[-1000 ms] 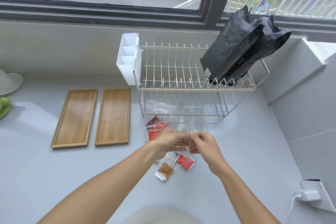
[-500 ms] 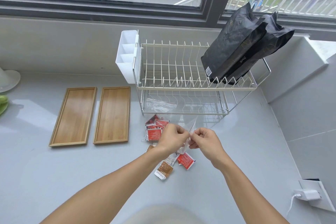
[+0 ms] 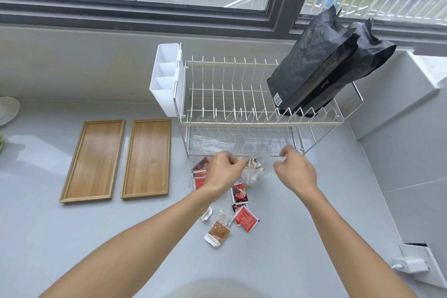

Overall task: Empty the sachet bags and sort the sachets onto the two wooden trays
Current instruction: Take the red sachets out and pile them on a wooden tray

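Clear sachet bag (image 3: 254, 172) stretched open, red sachets (image 3: 245, 219) scattered beneath, two wooden trays (image 3: 145, 158) bare

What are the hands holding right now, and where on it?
Both hands hold one clear plastic sachet bag: left hand pinches its left edge, right hand its right edge, pulling it wide above the counter.

Two wooden trays (image 3: 93, 161) (image 3: 146, 158) lie side by side at the left. Two black bags (image 3: 312, 63) (image 3: 362, 55) lean on one dish rack (image 3: 242, 104) with one white caddy (image 3: 165, 77). Two brown sachets (image 3: 217, 231) (image 3: 206, 213) are visible; the overlapping red sachets (image 3: 246, 219) cannot be counted exactly.
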